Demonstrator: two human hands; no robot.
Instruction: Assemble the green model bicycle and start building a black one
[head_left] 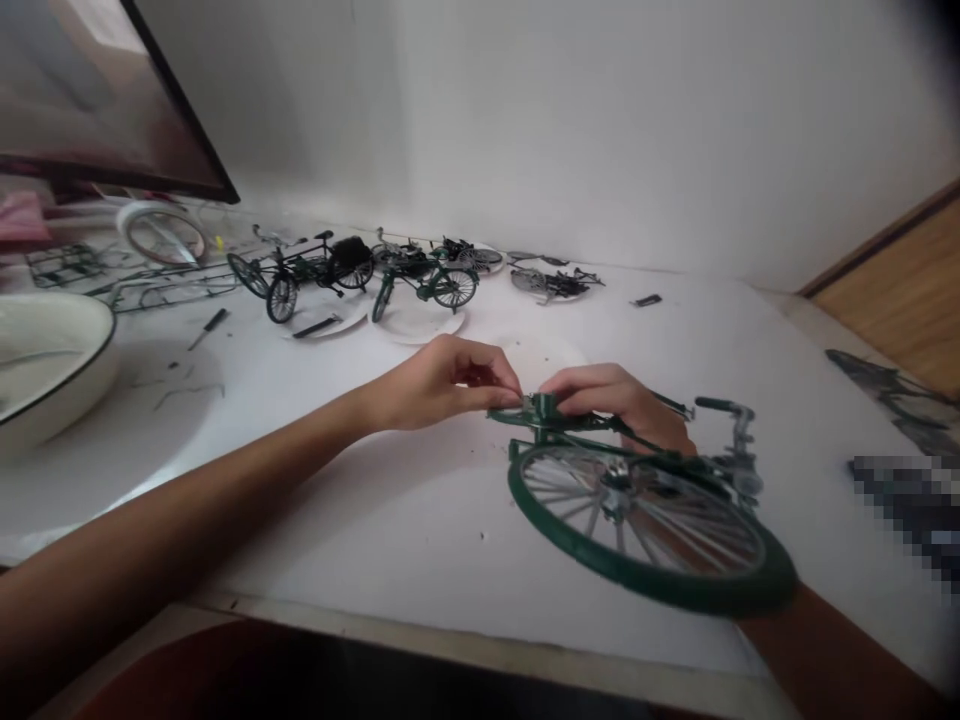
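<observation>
Green, silver-spoked miniature bicycle is tilted over white surface. My right grip clasps it; my left grip pinches its far end.

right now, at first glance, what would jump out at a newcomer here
Probably the green model bicycle in the right hand, its wheel looming at lower right. Then the left hand at the bicycle's far end, near the middle. A large screen cuts into the upper left corner.
</observation>
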